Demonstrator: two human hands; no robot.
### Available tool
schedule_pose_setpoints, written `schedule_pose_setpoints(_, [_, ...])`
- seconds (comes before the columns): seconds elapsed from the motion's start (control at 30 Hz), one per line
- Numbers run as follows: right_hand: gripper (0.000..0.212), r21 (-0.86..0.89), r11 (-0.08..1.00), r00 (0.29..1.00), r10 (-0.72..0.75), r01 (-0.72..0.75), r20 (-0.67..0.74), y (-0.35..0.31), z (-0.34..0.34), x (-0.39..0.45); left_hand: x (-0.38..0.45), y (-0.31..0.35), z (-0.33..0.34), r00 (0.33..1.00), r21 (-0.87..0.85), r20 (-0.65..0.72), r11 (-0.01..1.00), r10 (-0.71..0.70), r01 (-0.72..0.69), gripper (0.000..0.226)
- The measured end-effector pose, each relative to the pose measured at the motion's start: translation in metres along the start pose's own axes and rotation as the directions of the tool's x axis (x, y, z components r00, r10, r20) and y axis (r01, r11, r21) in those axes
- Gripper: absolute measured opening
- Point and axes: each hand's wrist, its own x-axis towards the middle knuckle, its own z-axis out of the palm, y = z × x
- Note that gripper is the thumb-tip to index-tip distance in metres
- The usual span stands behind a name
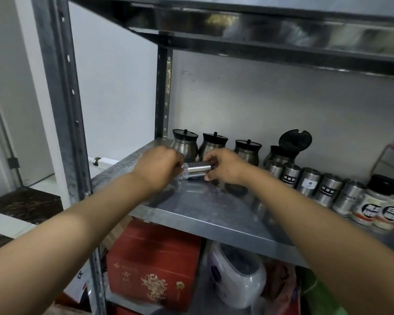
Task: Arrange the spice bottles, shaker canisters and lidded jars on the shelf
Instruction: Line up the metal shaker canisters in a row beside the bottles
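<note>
A steel shaker canister (197,169) lies sideways in the air above the metal shelf (203,212). My right hand (225,165) grips its body while my left hand (160,165) pinches its clear cap end. Behind my hands, lidded steel jars (212,144) with black lids stand in a row along the wall; the rightmost jar (282,151) has its lid flipped up. To the right, several steel shaker canisters (309,181) stand in a line, followed by two plastic spice bottles (373,205) with black caps.
An upper shelf (259,35) hangs close overhead. Upright posts (64,105) frame the left side. Below the shelf sit a red box (152,269) and a white appliance (237,276). A mirror-like object (391,162) leans at the far right.
</note>
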Motion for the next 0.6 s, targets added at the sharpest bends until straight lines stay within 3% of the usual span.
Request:
schedule_pose_setpoints(0.17, [0.047, -0.038, 0.999, 1.0, -0.01, 0.01, -0.012, -0.011, -0.021, -0.012, 0.008, 0.007, 0.0, 0.998, -0.042, 0.06, 0.999, -0.021, 0.023, 0.004])
schedule_pose_setpoints(0.3, [0.046, -0.121, 0.992, 0.998, -0.021, 0.027, 0.052, -0.022, -0.051, -0.025, 0.021, 0.021, 0.007, 0.992, -0.205, 0.125, 0.978, -0.019, 0.044, 0.02])
schedule_pose_setpoints(0.47, [0.047, -0.188, 0.982, 0.995, 0.012, 0.007, 0.099, -0.02, -0.072, -0.038, 0.029, 0.054, 0.027, 0.981, -0.505, 0.181, 0.849, -0.071, 0.155, 0.03])
schedule_pose_setpoints(0.6, [0.049, -0.196, 0.981, 0.997, 0.021, -0.005, 0.078, -0.011, -0.078, -0.044, 0.028, 0.069, 0.036, 0.974, -0.612, 0.181, 0.759, -0.139, 0.222, 0.027])
